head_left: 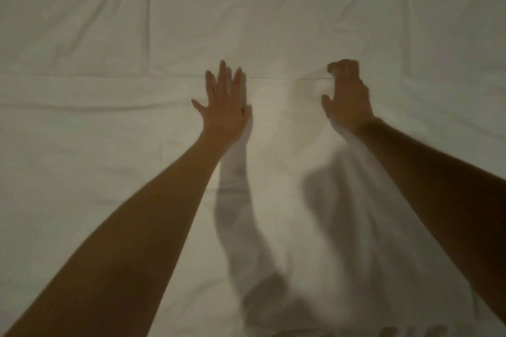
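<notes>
Between the hands: white sheet [276, 145] lies spread out.
Left hand [224, 107]: fingers straight and splayed, pressing flat, likely pinning the cloth.
Right hand [346, 96]: fingers curled, pinching the sheet's folded edge [273, 78], likely to tauten it.
Beyond the hands: creased white cloth [246, 8].

We see a dim, yellowish-grey scene. The sheet [82, 145] is brightest between our hands and darkens toward the corners. Soft, broad arm shadows fall inward, so the light seems to come from behind us. Motion blur smears the right hand [346, 96]; the left hand [224, 101] looks slightly soft.
</notes>
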The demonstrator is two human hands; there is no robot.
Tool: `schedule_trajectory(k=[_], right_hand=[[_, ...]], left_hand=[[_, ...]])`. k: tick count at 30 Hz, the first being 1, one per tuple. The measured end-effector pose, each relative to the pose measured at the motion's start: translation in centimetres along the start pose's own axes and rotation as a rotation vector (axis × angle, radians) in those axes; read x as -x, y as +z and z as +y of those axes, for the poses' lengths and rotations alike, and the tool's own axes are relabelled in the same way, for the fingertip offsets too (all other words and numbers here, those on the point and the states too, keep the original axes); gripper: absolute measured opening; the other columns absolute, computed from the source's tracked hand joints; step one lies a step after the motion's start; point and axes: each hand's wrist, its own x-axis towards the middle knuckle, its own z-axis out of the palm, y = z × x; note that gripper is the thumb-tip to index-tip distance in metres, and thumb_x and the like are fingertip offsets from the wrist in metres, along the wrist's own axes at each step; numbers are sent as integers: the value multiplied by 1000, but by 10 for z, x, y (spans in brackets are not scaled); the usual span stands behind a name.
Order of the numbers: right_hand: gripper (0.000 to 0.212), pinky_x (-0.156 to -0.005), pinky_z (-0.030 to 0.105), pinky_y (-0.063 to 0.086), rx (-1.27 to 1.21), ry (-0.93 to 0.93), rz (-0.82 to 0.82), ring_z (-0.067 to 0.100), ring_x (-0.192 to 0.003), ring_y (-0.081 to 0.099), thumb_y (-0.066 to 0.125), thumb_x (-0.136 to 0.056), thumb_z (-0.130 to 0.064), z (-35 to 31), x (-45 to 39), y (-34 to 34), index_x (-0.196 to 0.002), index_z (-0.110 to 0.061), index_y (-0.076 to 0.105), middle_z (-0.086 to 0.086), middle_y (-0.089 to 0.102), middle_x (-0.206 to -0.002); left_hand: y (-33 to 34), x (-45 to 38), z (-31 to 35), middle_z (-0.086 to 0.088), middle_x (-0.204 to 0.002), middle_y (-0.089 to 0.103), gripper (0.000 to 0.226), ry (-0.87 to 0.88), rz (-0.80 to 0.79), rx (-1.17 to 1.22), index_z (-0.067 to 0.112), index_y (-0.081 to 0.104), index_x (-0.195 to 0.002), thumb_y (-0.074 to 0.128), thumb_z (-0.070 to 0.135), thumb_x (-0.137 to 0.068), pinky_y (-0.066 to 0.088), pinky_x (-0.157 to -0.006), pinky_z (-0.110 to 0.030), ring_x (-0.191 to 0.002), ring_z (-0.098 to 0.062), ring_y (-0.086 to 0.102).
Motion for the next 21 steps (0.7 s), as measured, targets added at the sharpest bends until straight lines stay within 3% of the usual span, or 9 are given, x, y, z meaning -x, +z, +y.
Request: schedule_trajectory(k=[3,6,9,17,21], right_hand=[[57,-115,41,19,118,-56,-177,31,-144,20,44,-95,-21,0,39,20,-149,-11,28,13,19,-157],[65,-108,63,20,256,-97,-255,36,-147,9,21,-91,-41,-5,93,34,-152,-17,23,7,13,-160],[64,-110,65,11,319,-67,-367,32,-147,-7,28,-98,-41,-3,129,39,-154,-23,3,2,-7,-161],[66,-108,66,18,394,-173,-419,32,-148,-6,38,-99,-39,12,203,31,-154,-26,5,1,-6,-161],[66,-109,60,23,381,-152,-456,30,-147,-10,38,-99,-35,20,240,24,-154,-26,2,-2,-14,-160]], left_hand=[[29,60,18,-5,-160,-16,70,59,-110,4,26,-8,-153,29,51,-98,13,-103,-74,-146,-35,-13],[42,110,29,-5,-159,-19,69,36,-179,-8,24,-10,-152,22,53,-99,11,-105,-72,-145,-35,-19],[45,142,35,-5,-159,-21,67,16,-224,-71,24,-12,-152,19,53,-100,13,-108,-69,-144,-36,-20],[50,230,31,-4,-159,-19,66,47,-337,-98,22,-7,-153,26,47,-101,19,-110,-64,-147,-32,-14],[50,273,24,1,-160,-17,65,47,-437,-32,24,-2,-154,30,45,-101,23,-112,-60,-147,-26,-17]])
